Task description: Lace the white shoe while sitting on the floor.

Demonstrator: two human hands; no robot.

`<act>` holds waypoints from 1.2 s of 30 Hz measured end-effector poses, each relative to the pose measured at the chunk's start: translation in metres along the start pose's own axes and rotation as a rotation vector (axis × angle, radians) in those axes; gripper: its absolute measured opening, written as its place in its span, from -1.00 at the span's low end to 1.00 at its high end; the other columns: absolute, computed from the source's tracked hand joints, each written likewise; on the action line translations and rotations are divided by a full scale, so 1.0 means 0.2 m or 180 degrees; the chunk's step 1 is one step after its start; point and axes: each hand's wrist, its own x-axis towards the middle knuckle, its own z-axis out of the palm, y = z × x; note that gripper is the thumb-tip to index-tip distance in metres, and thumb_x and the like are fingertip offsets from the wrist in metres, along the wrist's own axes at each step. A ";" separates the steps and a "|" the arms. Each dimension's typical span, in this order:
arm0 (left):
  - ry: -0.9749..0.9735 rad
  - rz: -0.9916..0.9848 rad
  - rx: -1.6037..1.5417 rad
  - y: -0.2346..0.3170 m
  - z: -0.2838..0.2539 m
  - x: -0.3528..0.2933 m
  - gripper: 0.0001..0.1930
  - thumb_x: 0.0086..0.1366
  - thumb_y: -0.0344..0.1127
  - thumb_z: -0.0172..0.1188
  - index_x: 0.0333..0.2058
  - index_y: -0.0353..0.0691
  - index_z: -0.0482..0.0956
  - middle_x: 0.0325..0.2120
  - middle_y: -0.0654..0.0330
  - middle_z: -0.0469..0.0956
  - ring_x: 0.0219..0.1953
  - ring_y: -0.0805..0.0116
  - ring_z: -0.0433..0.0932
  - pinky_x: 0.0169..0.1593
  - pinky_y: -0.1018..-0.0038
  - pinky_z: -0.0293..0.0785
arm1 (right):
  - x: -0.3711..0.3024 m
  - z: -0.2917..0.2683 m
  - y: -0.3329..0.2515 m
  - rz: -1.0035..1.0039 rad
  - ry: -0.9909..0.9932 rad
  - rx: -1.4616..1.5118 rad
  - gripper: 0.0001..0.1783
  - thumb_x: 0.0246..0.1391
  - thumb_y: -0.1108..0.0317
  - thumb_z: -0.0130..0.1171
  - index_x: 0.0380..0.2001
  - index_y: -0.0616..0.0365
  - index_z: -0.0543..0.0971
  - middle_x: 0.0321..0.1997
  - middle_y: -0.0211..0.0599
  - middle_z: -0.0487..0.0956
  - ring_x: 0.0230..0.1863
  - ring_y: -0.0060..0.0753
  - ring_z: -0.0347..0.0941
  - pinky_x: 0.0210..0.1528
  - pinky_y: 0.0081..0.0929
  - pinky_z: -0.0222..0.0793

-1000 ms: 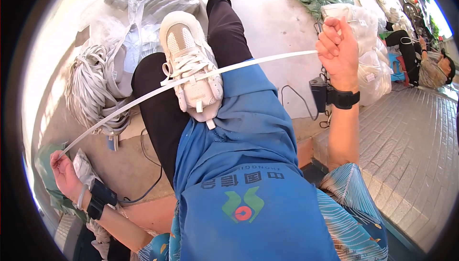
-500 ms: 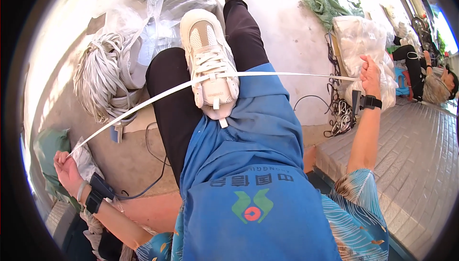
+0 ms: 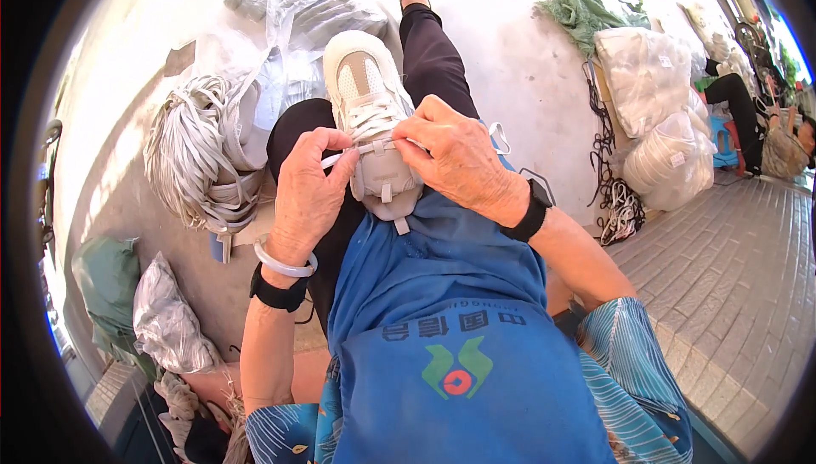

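A cream and beige sneaker [image 3: 370, 90] rests on my lap with its toe pointing away and its tongue toward me. A flat white shoelace [image 3: 374, 116] zigzags across its upper part. My left hand [image 3: 310, 183] pinches the lace at the left edge of the shoe's opening, thumb and forefinger together. On the opposite side, my right hand [image 3: 463, 154] is closed on the lace close to the tongue. A loose loop of lace shows beyond my right hand. Part of the eyelet row is hidden behind the fingers.
A bundle of pale laces [image 3: 191, 149] hangs at the left, near a green bag [image 3: 106, 281] and a clear plastic bag [image 3: 170, 319]. White plastic-wrapped packs [image 3: 646, 77] and dark cords [image 3: 602, 141] lie at the right. Another person sits at the far right.
Both hands have come in from wide apart, where they held the lace stretched out, to the shoe's opening. The lace between them is no longer pulled out sideways.
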 end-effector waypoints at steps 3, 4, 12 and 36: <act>-0.0041 0.0138 0.0385 -0.01 0.02 0.01 -0.83 0.23 -0.36 0.25 -0.27 -0.30 0.51 -0.44 0.28 0.48 -0.37 0.60 0.42 -0.30 0.61 0.39 | 0.00 0.05 0.00 -0.0175 0.0000 -0.0468 -0.93 0.01 0.39 0.22 -0.40 0.11 0.59 -0.40 -0.32 0.42 -0.48 -0.27 0.48 -0.46 -0.38 0.41; -0.0122 -0.0080 0.0234 0.00 0.02 0.01 -0.83 0.22 -0.35 0.25 -0.30 -0.30 0.49 -0.46 0.30 0.47 -0.41 0.60 0.40 -0.33 0.60 0.38 | 0.01 0.06 0.01 -0.0253 0.0013 -0.0649 -0.94 0.02 0.39 0.21 -0.43 0.12 0.56 -0.41 -0.32 0.39 -0.51 -0.28 0.48 -0.49 -0.38 0.40; -0.0180 -0.0241 0.0013 -0.02 0.01 0.01 -0.81 0.22 -0.33 0.27 -0.37 -0.29 0.44 -0.55 0.32 0.43 -0.50 0.60 0.33 -0.41 0.59 0.33 | 0.04 0.06 -0.05 -0.0410 -0.0295 -0.1150 -0.93 -0.15 0.51 0.16 -0.51 0.23 0.48 -0.36 -0.20 0.45 -0.51 -0.19 0.55 -0.50 -0.37 0.46; -0.0472 -0.0417 -0.0155 -0.03 0.00 0.09 -0.82 0.17 -0.35 0.24 -0.33 -0.31 0.48 -0.43 0.27 0.48 -0.36 0.52 0.41 -0.24 0.54 0.40 | -0.03 -0.02 0.06 0.0202 -0.0282 0.0327 -0.89 0.05 0.41 0.14 -0.35 0.20 0.54 -0.37 -0.16 0.55 -0.37 0.02 0.51 -0.31 -0.19 0.42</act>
